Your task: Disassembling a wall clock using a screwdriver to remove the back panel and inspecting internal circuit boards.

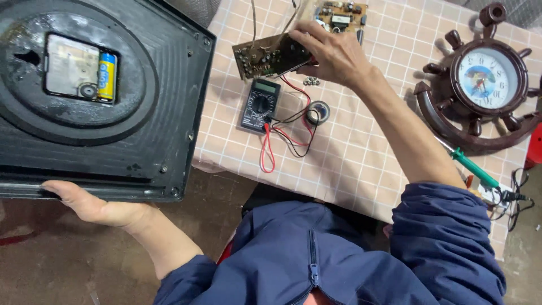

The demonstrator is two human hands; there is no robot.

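My left hand (93, 206) grips the near edge of a large black wall clock (164, 101) held with its back up, off the table's left side. Its white movement box (73, 66) carries a yellow and blue battery (106, 76). My right hand (333, 53) reaches across the table and is closed on a brown circuit board (262, 56), tilted above the cloth. A black multimeter (259, 104) lies just below the board, with red and black test leads (282, 141) looped beside it.
A checked cloth covers the table (361, 147). A second circuit board (339, 14) lies at the far edge. A brown ship's-wheel clock (480, 79) sits at the right, a green-handled soldering iron (474, 169) near the right front edge, a solder reel (319, 110) by the leads.
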